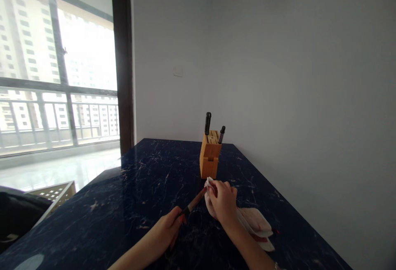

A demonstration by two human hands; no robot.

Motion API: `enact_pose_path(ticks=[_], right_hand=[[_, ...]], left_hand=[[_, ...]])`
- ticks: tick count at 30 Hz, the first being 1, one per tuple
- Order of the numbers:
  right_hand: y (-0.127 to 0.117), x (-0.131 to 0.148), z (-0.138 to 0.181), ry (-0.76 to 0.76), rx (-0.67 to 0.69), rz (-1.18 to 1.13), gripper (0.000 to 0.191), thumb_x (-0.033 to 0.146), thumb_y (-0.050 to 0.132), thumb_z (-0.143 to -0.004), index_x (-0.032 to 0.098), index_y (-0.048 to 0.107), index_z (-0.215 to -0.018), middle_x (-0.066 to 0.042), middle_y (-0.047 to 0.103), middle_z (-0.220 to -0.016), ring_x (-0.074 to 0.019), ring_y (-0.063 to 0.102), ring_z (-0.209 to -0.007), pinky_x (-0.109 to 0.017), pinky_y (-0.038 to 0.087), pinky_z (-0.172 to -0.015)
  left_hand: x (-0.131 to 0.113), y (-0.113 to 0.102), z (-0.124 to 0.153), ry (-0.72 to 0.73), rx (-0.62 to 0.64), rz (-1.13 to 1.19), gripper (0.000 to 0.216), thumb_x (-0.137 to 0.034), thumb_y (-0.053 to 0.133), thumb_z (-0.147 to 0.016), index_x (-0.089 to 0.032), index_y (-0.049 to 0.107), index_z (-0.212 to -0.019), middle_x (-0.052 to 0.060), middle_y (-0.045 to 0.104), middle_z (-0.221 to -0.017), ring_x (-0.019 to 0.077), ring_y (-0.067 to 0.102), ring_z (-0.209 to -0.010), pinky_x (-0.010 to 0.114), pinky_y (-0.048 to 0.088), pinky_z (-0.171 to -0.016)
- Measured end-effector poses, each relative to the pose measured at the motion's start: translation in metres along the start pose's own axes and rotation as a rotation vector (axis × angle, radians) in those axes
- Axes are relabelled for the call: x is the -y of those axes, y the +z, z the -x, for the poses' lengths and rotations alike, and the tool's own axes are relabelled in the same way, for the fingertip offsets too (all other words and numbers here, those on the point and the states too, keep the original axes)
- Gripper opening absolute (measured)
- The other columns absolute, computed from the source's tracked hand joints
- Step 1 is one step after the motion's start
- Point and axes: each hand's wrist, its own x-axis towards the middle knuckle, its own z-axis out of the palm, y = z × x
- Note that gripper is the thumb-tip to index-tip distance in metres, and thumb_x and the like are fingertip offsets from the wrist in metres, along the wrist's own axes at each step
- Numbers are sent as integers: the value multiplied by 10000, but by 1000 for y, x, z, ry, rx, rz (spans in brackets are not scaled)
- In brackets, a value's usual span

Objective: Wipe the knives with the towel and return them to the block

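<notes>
My left hand [170,228] is wrapped round the dark handle of a knife [197,200], whose blade points away and to the right. At the blade's far end, my right hand [223,200] pinches a white cloth [210,209] against the tip. Part of this cloth hangs below my fingers. Under my right forearm lies a folded whitish cloth with red marks [255,221]; whether it joins the held one is hidden. Just beyond my hands stands a wooden knife block [210,154] with two dark-handled tools in its top.
The dark blue marbled table [148,179] stretches to the grey wall [278,76]. A pale round shape [29,261] shows at its near left corner. To the left are a perforated light-coloured piece of furniture [58,197], a black item [21,212] and a large window [62,55].
</notes>
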Motion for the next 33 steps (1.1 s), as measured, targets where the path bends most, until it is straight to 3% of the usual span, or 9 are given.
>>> enact_pose_path(ticks=[13,23,33], right_hand=[[1,2,2,3,15,-55,146,165,500,-771,231,599,-855,-9,636,-830,-185,506,-825,-320,267,-727],[-6,22,13,-186,91,-110,159,132,513,-761,245,575,-853,11,620,-855,-172,496,-852,-305,282,-729],[-6,34,19,-250,99,-89,168,86,510,-732,232,554,-804,5,603,-821,-178,485,-870,-309,285,-748]], left_hand=[[9,8,-5,-59,-51,55,411,-546,292,-818,-173,465,-821,-106,359,-382,65,308,-326,175,218,-347],[34,13,-12,-89,-100,134,431,-580,304,-794,-182,465,-828,-108,362,-375,67,306,-313,183,168,-337],[25,13,-12,-92,-106,202,417,-572,323,-784,-182,467,-817,-124,323,-327,56,257,-295,182,133,-338]])
